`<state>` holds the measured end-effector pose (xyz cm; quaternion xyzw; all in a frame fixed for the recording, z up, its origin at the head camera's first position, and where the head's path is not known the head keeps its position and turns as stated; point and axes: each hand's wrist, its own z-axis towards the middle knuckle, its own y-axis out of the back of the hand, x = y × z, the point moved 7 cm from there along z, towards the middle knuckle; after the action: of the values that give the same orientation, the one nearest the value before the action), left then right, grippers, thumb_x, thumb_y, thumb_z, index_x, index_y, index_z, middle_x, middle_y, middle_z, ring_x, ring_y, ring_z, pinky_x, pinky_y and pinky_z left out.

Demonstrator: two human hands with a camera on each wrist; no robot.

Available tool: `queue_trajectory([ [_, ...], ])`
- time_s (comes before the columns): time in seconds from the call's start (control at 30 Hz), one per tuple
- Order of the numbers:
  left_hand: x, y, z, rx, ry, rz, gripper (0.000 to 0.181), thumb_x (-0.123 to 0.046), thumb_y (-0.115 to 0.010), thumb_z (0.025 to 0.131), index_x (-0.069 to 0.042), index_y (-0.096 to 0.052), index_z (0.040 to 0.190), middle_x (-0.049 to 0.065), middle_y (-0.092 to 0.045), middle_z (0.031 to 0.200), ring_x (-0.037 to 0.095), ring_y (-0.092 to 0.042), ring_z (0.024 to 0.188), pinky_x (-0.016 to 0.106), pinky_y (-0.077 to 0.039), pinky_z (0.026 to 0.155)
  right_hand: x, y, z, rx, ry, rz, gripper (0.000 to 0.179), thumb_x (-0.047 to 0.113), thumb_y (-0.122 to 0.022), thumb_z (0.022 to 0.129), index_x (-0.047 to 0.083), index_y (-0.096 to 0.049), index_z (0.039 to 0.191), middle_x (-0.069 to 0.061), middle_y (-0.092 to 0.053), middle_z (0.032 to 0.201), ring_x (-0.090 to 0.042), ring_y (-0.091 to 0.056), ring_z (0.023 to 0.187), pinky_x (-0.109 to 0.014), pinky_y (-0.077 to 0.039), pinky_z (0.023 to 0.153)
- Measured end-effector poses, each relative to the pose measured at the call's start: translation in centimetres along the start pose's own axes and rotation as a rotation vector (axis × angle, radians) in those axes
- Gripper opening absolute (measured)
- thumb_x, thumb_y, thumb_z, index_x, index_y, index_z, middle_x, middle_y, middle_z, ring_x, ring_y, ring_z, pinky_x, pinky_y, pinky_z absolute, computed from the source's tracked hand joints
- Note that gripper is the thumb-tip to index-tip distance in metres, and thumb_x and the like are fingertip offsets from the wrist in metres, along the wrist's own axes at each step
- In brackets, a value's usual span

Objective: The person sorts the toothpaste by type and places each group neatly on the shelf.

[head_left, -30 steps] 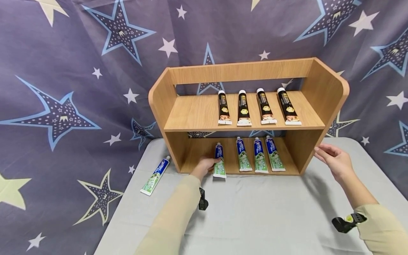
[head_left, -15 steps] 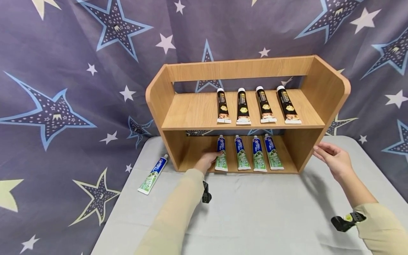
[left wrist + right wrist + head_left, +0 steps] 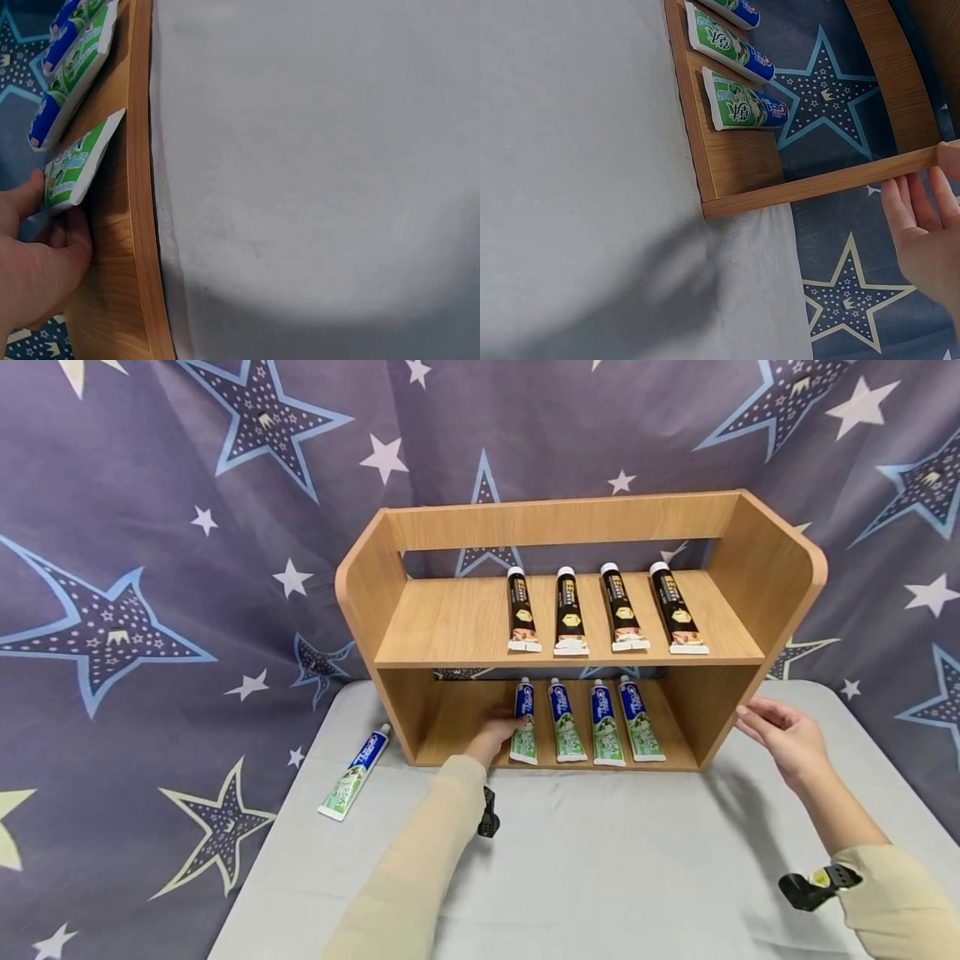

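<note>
My left hand (image 3: pixel 495 732) pinches a blue-and-green toothpaste tube (image 3: pixel 524 727) on the lower level of a wooden shelf (image 3: pixel 577 662). In the left wrist view, the thumb lies on one side of that held tube (image 3: pixel 75 166) and the fingers are under it. Several matching tubes stand in a row to its right, including a toothpaste tube (image 3: pixel 567 727) beside it. Another blue-and-green tube (image 3: pixel 356 772) lies on the table left of the shelf. My right hand (image 3: pixel 787 739) holds the shelf's right side panel (image 3: pixel 825 180), thumb at its front edge and fingertips against the outer face.
Several black tubes with white caps, one of them a black tube (image 3: pixel 572 612), lie in a row on the upper level. A grey cloth (image 3: pixel 600 860) covers the table. Behind the shelf hangs a star-patterned curtain (image 3: pixel 180 527).
The left hand has moved the held tube inward from over the front edge and slightly right, onto the lower level. My right hand stays at the side panel.
</note>
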<state>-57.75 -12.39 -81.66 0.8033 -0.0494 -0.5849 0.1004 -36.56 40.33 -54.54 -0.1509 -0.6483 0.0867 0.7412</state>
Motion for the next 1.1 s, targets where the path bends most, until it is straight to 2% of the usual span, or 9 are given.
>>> queue_trajectory([
  [0.13,-1.1,0.4,-1.0,-0.028,-0.062,0.04,0.061,-0.046,-0.09,0.055,-0.018,-0.069,0.105,0.001,-0.072,0.099,0.017,-0.068,0.086,0.031,-0.058,0.074,1.4,-1.8,-1.0,0.037,-0.008,0.019,0.028,-0.003,-0.068,0.084,0.002,-0.067,0.112,0.0,-0.072,0.096,-0.01,-0.072,0.09,-0.026,-0.059,0.08],
  [0.23,-4.0,1.6,-4.4,-0.121,-0.148,0.214,0.057,-0.052,-0.085,0.061,-0.018,-0.07,0.104,0.0,-0.071,0.1,0.016,-0.065,0.083,0.029,-0.055,0.072,2.5,-3.2,-1.8,0.071,-0.023,0.036,0.026,-0.005,-0.067,0.084,0.005,-0.069,0.108,0.001,-0.072,0.094,-0.01,-0.072,0.089,-0.024,-0.06,0.079],
  [0.4,-12.3,3.9,-15.0,-0.264,-0.21,0.479,0.047,-0.054,-0.077,0.072,-0.017,-0.074,0.1,0.001,-0.071,0.104,0.018,-0.063,0.093,0.028,-0.052,0.08,4.3,-4.8,-2.9,0.054,-0.067,-0.043,0.025,-0.006,-0.065,0.085,0.011,-0.07,0.104,0.005,-0.072,0.092,-0.007,-0.071,0.086,-0.022,-0.06,0.078],
  [0.57,-20.5,5.7,-26.7,-0.281,-0.213,0.453,0.039,-0.043,-0.078,0.076,-0.011,-0.075,0.098,0.004,-0.072,0.103,0.019,-0.064,0.098,0.027,-0.052,0.087,3.8,-4.5,-2.7,0.035,-0.05,-0.037,0.023,-0.004,-0.067,0.085,0.01,-0.07,0.103,0.004,-0.072,0.091,-0.007,-0.072,0.085,-0.023,-0.059,0.078],
  [0.67,-23.2,6.1,-30.3,-0.253,-0.192,0.449,0.034,-0.03,-0.079,0.077,-0.004,-0.074,0.099,0.011,-0.073,0.104,0.027,-0.065,0.101,0.036,-0.053,0.091,1.6,-2.1,-1.1,0.02,-0.005,0.002,0.028,-0.004,-0.071,0.081,0.004,-0.069,0.107,0.0,-0.072,0.094,-0.009,-0.073,0.086,-0.026,-0.059,0.077],
  [0.87,-19.8,6.0,-26.2,-0.253,-0.262,0.457,0.039,-0.044,-0.078,0.075,-0.011,-0.076,0.096,0.005,-0.075,0.097,0.023,-0.065,0.098,0.032,-0.051,0.091,0.0,-0.4,0.1,-0.002,-0.004,-0.017,0.033,-0.001,-0.074,0.08,0.003,-0.066,0.112,-0.001,-0.071,0.097,-0.01,-0.073,0.087,-0.027,-0.059,0.077],
  [0.93,-20.4,6.2,-27.3,-0.239,-0.259,0.447,0.039,-0.04,-0.079,0.076,-0.008,-0.075,0.097,0.007,-0.075,0.097,0.025,-0.065,0.1,0.032,-0.05,0.091,0.0,-0.4,0.0,-0.005,-0.006,-0.025,0.034,0.0,-0.074,0.08,0.004,-0.066,0.112,-0.001,-0.071,0.097,-0.01,-0.072,0.088,-0.026,-0.059,0.077],
  [1.0,-22.4,6.5,-30.2,-0.203,-0.207,0.441,0.038,-0.031,-0.08,0.075,-0.004,-0.074,0.1,0.011,-0.074,0.1,0.028,-0.065,0.104,0.036,-0.051,0.093,0.0,-0.4,0.0,-0.005,-0.008,-0.028,0.034,0.0,-0.074,0.08,0.004,-0.066,0.112,-0.001,-0.071,0.098,-0.009,-0.072,0.088,-0.026,-0.059,0.077],
  [1.1,-23.8,6.9,-32.5,-0.215,-0.261,0.448,0.034,-0.025,-0.078,0.078,0.0,-0.072,0.101,0.014,-0.075,0.096,0.028,-0.068,0.096,0.033,-0.055,0.085,0.2,-0.6,-0.2,-0.005,-0.011,-0.03,0.034,0.001,-0.074,0.08,0.004,-0.066,0.112,-0.001,-0.071,0.098,-0.009,-0.072,0.088,-0.026,-0.059,0.077],
])
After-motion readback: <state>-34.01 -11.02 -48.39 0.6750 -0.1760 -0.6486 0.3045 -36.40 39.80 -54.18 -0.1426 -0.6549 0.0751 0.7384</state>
